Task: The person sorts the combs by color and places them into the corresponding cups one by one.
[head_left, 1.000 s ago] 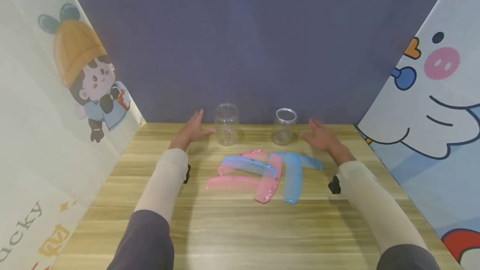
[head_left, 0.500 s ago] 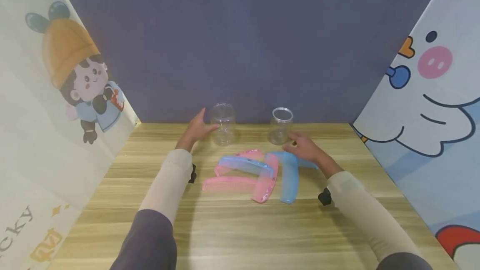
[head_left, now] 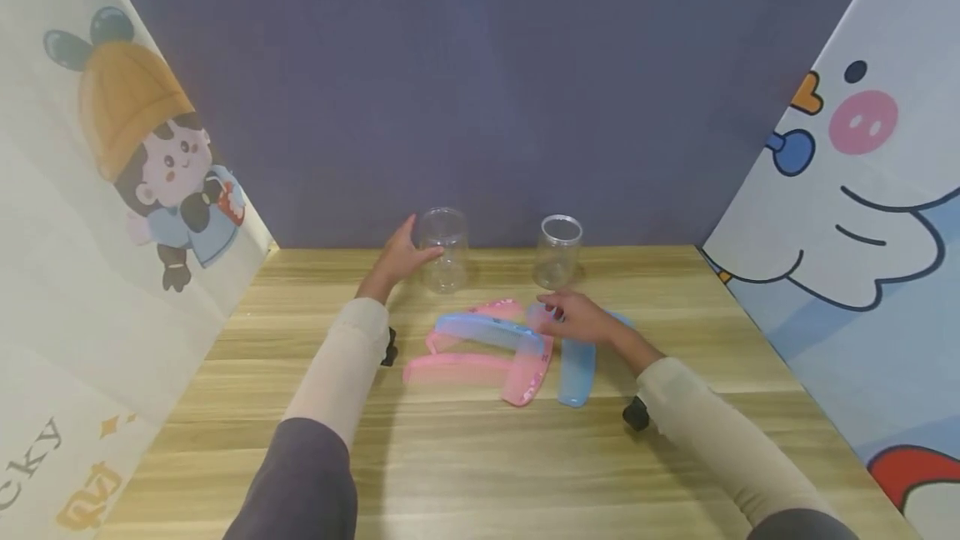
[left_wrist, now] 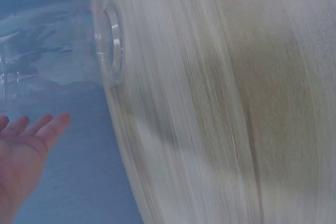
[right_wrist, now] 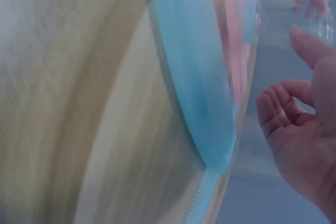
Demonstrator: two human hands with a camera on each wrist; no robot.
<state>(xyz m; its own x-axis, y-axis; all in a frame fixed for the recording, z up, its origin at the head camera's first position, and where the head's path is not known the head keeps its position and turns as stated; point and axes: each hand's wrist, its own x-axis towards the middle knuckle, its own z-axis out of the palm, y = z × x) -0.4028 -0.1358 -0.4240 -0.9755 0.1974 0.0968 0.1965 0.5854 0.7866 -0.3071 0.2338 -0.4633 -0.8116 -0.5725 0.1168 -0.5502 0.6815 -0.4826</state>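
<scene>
Two clear plastic jars stand at the back of the wooden table (head_left: 480, 457). My left hand (head_left: 411, 244) is open beside the left jar (head_left: 444, 250); in the left wrist view the fingers (left_wrist: 31, 132) are straight and a little apart from that jar (left_wrist: 58, 51). The right jar (head_left: 558, 251) stands alone. Several pink and blue combs lie in a pile (head_left: 495, 344). My right hand (head_left: 558, 319) hovers over the pile's right end with loosely curled fingers (right_wrist: 278, 111) holding nothing, just beside a long blue comb (right_wrist: 194, 77) and a pink comb (right_wrist: 233, 35).
A purple back wall (head_left: 480, 90) rises right behind the jars. Cartoon-printed panels close in the left side (head_left: 112, 190) and the right side (head_left: 862, 215). Bare wood lies in front of the combs.
My right hand has moved left and toward me, from beside the right jar to above the combs. My left hand has edged closer to the left jar.
</scene>
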